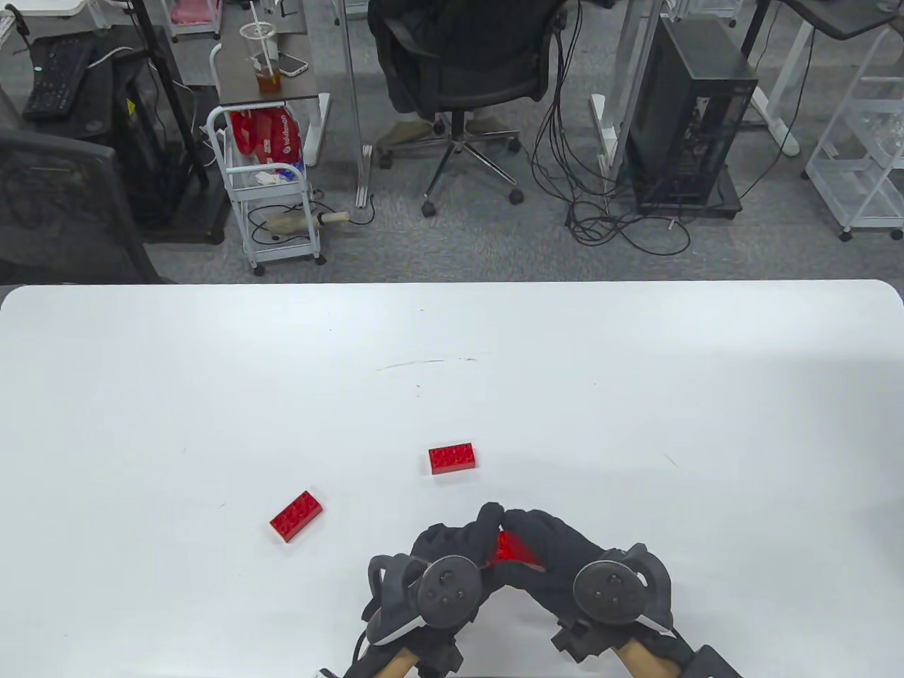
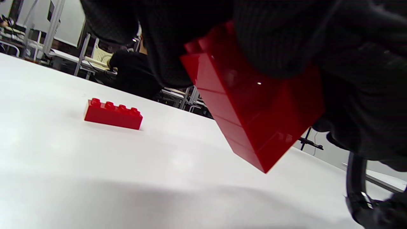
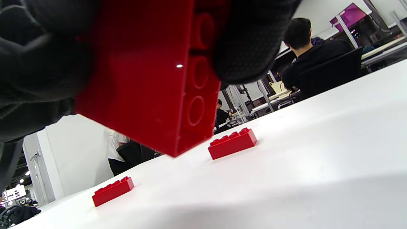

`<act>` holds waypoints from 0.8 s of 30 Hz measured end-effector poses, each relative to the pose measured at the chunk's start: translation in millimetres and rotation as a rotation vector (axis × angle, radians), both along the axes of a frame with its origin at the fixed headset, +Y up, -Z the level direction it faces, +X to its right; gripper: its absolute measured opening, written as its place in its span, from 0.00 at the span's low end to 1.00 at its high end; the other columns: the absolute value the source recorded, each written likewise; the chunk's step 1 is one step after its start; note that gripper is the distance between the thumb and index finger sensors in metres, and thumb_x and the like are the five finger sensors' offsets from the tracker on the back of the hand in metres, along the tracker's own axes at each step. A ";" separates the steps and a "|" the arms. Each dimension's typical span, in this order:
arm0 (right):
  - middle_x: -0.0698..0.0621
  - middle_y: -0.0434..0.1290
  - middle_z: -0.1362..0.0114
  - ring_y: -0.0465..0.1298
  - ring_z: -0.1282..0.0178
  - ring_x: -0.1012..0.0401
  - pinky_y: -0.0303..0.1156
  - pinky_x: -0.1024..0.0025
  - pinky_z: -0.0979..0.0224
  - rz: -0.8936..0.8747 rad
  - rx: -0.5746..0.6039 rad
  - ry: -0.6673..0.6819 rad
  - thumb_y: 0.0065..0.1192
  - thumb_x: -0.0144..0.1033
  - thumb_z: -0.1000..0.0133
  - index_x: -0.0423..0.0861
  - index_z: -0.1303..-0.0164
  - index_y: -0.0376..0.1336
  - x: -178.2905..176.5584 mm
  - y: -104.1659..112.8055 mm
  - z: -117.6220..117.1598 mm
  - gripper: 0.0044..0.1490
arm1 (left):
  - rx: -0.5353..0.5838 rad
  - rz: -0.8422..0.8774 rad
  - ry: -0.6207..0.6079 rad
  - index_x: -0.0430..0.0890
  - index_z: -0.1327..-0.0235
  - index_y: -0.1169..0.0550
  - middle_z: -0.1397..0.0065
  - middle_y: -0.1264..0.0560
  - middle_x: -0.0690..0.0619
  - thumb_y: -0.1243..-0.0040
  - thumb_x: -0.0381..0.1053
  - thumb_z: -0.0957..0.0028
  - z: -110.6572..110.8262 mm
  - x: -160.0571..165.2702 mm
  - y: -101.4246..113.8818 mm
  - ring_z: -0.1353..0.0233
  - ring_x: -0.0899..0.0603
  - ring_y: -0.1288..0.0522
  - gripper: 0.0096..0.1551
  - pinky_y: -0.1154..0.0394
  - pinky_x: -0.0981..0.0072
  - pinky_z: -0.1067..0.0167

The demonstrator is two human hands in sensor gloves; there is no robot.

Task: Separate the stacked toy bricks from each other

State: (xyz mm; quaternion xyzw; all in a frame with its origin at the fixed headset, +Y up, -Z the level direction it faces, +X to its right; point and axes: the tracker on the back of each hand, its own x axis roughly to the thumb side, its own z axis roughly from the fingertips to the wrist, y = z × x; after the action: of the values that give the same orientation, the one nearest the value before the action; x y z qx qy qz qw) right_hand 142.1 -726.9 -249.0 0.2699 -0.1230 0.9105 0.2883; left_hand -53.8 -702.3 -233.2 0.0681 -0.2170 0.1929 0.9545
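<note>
Table view first: we see two hands in black sensor gloves meeting near the front edge of a white desk. Our left hand and right hand both grip a stack of red plastic toy bricks between them, fingertips touching above it. From the left wrist view, the stack hangs tilted above the desk, several layers still joined, studs pointing up and to the left. From the right wrist view, we see its hollow underside with round tubes, gloved fingers wrapped over it. Two single red bricks lie flat on the desk, well apart: one just beyond the hands, the other off to the left.
</note>
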 end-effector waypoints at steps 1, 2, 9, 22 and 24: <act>0.50 0.72 0.28 0.81 0.35 0.54 0.83 0.60 0.36 -0.008 -0.011 0.003 0.53 0.63 0.48 0.51 0.23 0.57 -0.4 -0.5 0.0 0.45 | 0.011 -0.010 0.009 0.46 0.20 0.35 0.28 0.20 0.56 0.33 0.59 0.59 1.3 0.5 0.7 0.33 0.46 0.15 0.51 0.27 0.45 0.28; 0.50 0.71 0.28 0.81 0.34 0.54 0.82 0.59 0.36 -0.010 -0.017 0.004 0.53 0.63 0.48 0.50 0.23 0.57 -0.6 -1.0 -0.1 0.45 | 0.019 -0.018 0.016 0.46 0.21 0.35 0.28 0.20 0.56 0.33 0.59 0.59 2.2 1.2 1.1 0.34 0.46 0.15 0.50 0.27 0.45 0.28; 0.49 0.72 0.30 0.81 0.38 0.55 0.82 0.59 0.38 0.033 -0.001 -0.023 0.53 0.63 0.49 0.49 0.23 0.57 -5.3 1.4 2.6 0.47 | 0.019 -0.049 0.044 0.44 0.22 0.33 0.29 0.19 0.54 0.34 0.59 0.60 5.4 4.1 1.6 0.36 0.46 0.14 0.50 0.26 0.47 0.29; 0.48 0.75 0.42 0.82 0.53 0.58 0.83 0.65 0.52 0.075 0.057 -0.077 0.51 0.68 0.49 0.49 0.33 0.64 -4.8 2.2 3.0 0.42 | 0.147 -0.111 0.106 0.47 0.28 0.27 0.34 0.16 0.54 0.33 0.63 0.62 12.2 5.9 3.8 0.41 0.48 0.11 0.46 0.23 0.52 0.31; 0.48 0.75 0.42 0.82 0.53 0.57 0.82 0.65 0.52 0.060 0.039 -0.056 0.52 0.67 0.48 0.50 0.33 0.64 -3.5 0.4 2.1 0.42 | 0.106 -0.119 0.094 0.46 0.27 0.27 0.34 0.16 0.53 0.34 0.63 0.60 12.4 6.4 3.0 0.41 0.48 0.11 0.46 0.23 0.51 0.31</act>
State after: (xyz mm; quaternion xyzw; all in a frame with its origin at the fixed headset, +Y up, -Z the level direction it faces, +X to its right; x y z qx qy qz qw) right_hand 138.5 -726.5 -246.9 0.2536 -0.1408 0.9233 0.2519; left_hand -47.4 -699.3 -220.8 0.1146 -0.1854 0.1208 0.9685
